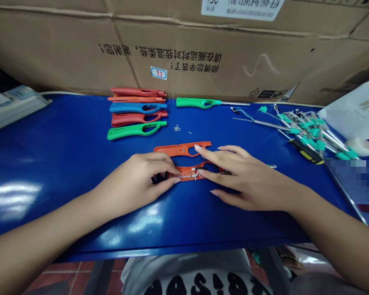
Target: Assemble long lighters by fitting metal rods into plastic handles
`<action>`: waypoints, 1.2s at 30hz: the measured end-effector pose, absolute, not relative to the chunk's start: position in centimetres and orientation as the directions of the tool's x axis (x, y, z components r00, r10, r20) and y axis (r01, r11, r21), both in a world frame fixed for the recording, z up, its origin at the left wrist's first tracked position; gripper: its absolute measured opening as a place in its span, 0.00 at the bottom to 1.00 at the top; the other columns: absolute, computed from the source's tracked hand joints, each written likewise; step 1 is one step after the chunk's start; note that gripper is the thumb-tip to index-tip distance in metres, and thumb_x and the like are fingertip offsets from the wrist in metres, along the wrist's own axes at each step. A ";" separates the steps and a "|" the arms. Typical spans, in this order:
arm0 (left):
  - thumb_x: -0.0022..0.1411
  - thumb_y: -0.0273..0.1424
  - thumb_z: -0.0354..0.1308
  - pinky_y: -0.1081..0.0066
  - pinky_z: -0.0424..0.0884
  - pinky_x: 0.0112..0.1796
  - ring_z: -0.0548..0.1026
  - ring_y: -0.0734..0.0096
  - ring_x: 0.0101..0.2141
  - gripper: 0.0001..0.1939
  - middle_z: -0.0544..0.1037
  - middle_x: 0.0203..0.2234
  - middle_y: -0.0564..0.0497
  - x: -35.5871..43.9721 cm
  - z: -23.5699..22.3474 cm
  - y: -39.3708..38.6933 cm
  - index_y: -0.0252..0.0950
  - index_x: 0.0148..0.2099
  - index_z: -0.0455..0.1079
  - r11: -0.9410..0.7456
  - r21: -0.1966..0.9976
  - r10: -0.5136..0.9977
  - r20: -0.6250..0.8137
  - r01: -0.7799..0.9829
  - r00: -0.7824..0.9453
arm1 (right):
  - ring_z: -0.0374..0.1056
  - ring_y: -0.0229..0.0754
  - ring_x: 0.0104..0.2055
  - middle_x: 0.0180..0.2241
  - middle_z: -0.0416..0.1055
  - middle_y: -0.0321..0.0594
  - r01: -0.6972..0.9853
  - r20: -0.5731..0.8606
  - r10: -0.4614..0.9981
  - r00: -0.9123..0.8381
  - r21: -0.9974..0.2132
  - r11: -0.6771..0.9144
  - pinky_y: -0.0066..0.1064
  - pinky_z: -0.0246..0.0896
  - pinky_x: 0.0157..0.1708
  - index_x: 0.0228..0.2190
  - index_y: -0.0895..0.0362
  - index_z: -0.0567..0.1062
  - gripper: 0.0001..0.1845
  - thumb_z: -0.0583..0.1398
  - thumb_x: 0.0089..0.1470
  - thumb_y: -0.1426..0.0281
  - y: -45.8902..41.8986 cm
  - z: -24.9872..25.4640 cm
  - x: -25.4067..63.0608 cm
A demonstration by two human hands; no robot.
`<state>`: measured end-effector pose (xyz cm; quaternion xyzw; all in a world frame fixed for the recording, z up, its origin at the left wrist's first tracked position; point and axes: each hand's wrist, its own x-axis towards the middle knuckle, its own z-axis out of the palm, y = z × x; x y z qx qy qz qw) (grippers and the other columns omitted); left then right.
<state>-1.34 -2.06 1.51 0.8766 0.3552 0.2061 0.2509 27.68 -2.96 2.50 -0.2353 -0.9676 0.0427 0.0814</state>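
An orange lighter shell half (189, 173) lies on the blue table with small inner parts, among them a clear tube and thin wires, set in it. My left hand (147, 174) grips its left end between thumb and fingers. Over its right end is my right hand (240, 174), fingers spread, with fingertips at the wires and inner parts. Just behind lies the other orange shell half (172, 150), hollow side up; my right index fingertip reaches over its loop. Part of the inner assembly is hidden under my right fingers.
Several red, blue and green lighter shells (137, 107) lie stacked at the back left. Beside them is a green lighter (197, 103) with a metal rod. Tiny white pins (176, 128) are scattered nearby. At right are metal tubes with teal parts (313, 127) and a screwdriver (307, 151). A cardboard box (80, 49) stands behind.
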 end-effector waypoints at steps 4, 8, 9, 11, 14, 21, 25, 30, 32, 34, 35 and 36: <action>0.68 0.31 0.61 0.74 0.75 0.39 0.80 0.72 0.37 0.06 0.82 0.38 0.51 -1.3 1.5 -2.1 0.38 0.43 0.80 -0.614 0.599 0.732 0.189 0.514 0.655 | 0.60 0.56 0.67 0.73 0.44 0.58 0.447 0.090 0.457 -0.885 -0.117 0.887 0.58 0.53 0.64 0.58 0.59 0.72 0.21 0.54 0.68 0.67 -3.0 2.3 27.6; 0.67 0.30 0.62 0.73 0.75 0.40 0.80 0.71 0.38 0.06 0.82 0.38 0.51 -1.3 1.5 -2.2 0.38 0.43 0.80 -0.625 0.593 0.729 0.211 0.507 0.651 | 0.60 0.56 0.67 0.73 0.45 0.58 0.448 0.088 0.457 -0.885 -0.105 0.888 0.57 0.53 0.64 0.58 0.59 0.73 0.21 0.55 0.67 0.67 -2.9 2.3 27.6; 0.67 0.29 0.62 0.72 0.75 0.40 0.80 0.71 0.37 0.06 0.82 0.38 0.51 -1.3 1.5 -2.2 0.38 0.43 0.80 -0.625 0.592 0.730 0.214 0.508 0.649 | 0.60 0.56 0.67 0.73 0.45 0.58 0.450 0.089 0.458 -0.885 -0.100 0.888 0.57 0.53 0.64 0.58 0.59 0.73 0.21 0.56 0.67 0.67 -2.9 2.3 27.6; 0.67 0.29 0.61 0.72 0.75 0.40 0.81 0.71 0.37 0.06 0.82 0.37 0.50 -1.2 1.5 -2.2 0.38 0.42 0.81 -0.625 0.592 0.731 0.216 0.509 0.647 | 0.60 0.57 0.67 0.73 0.46 0.56 0.451 0.090 0.457 -0.885 -0.085 0.889 0.58 0.54 0.63 0.57 0.59 0.74 0.21 0.57 0.65 0.68 -3.0 2.4 27.5; 0.67 0.30 0.61 0.73 0.75 0.39 0.80 0.71 0.36 0.06 0.83 0.36 0.51 -1.1 1.7 -2.2 0.38 0.41 0.81 -0.624 0.589 0.733 0.215 0.513 0.646 | 0.61 0.58 0.67 0.73 0.48 0.52 0.458 0.088 0.459 -0.884 -0.036 0.888 0.59 0.55 0.63 0.57 0.58 0.74 0.21 0.59 0.64 0.69 -3.2 2.4 27.2; 0.67 0.30 0.61 0.74 0.75 0.38 0.81 0.73 0.35 0.07 0.83 0.37 0.52 -1.2 1.7 -2.1 0.39 0.41 0.81 -0.621 0.592 0.731 0.202 0.513 0.652 | 0.59 0.56 0.67 0.74 0.46 0.49 0.469 0.064 0.467 -0.882 0.017 0.883 0.60 0.55 0.64 0.59 0.58 0.72 0.22 0.56 0.67 0.65 -3.5 2.6 27.1; 0.67 0.30 0.62 0.77 0.75 0.36 0.80 0.75 0.35 0.06 0.83 0.37 0.53 -1.3 1.6 -2.2 0.39 0.41 0.81 -0.624 0.587 0.737 0.222 0.516 0.638 | 0.64 0.55 0.65 0.74 0.43 0.54 0.460 0.138 0.462 -0.876 -0.044 0.887 0.57 0.55 0.63 0.55 0.58 0.75 0.20 0.54 0.68 0.65 -3.2 2.9 27.4; 0.66 0.29 0.63 0.79 0.74 0.36 0.80 0.77 0.35 0.05 0.82 0.36 0.54 -1.2 1.6 -2.2 0.39 0.41 0.80 -0.632 0.582 0.732 0.234 0.511 0.640 | 0.63 0.56 0.65 0.74 0.42 0.53 0.466 0.133 0.475 -0.870 -0.095 0.880 0.57 0.53 0.63 0.53 0.57 0.77 0.18 0.55 0.68 0.65 -3.0 2.8 27.5; 0.66 0.29 0.63 0.79 0.74 0.37 0.80 0.77 0.35 0.05 0.82 0.36 0.54 -1.2 1.6 -2.2 0.38 0.41 0.80 -0.636 0.580 0.730 0.236 0.510 0.641 | 0.62 0.55 0.66 0.74 0.41 0.54 0.469 0.124 0.479 -0.869 -0.106 0.877 0.58 0.53 0.63 0.55 0.56 0.75 0.19 0.55 0.68 0.65 -3.0 2.6 27.5; 0.66 0.29 0.63 0.79 0.74 0.37 0.80 0.77 0.35 0.05 0.82 0.36 0.54 -1.2 1.6 -2.2 0.38 0.41 0.80 -0.640 0.576 0.727 0.240 0.508 0.643 | 0.60 0.56 0.67 0.74 0.41 0.56 0.469 0.116 0.481 -0.869 -0.116 0.875 0.58 0.53 0.63 0.56 0.56 0.75 0.19 0.54 0.68 0.66 -2.9 2.4 27.4; 0.66 0.29 0.63 0.79 0.74 0.37 0.80 0.77 0.34 0.05 0.82 0.36 0.54 -1.2 1.5 -2.2 0.39 0.41 0.80 -0.641 0.574 0.727 0.242 0.509 0.643 | 0.60 0.56 0.68 0.74 0.40 0.57 0.470 0.114 0.482 -0.869 -0.121 0.874 0.59 0.53 0.63 0.56 0.57 0.75 0.19 0.55 0.68 0.66 -2.9 2.3 27.4; 0.66 0.29 0.62 0.79 0.74 0.37 0.80 0.78 0.34 0.05 0.82 0.36 0.55 -1.2 1.6 -2.2 0.39 0.41 0.80 -0.641 0.573 0.727 0.241 0.511 0.643 | 0.59 0.56 0.68 0.74 0.40 0.57 0.469 0.116 0.483 -0.868 -0.126 0.874 0.58 0.53 0.63 0.56 0.57 0.75 0.19 0.55 0.68 0.66 -2.9 2.3 27.4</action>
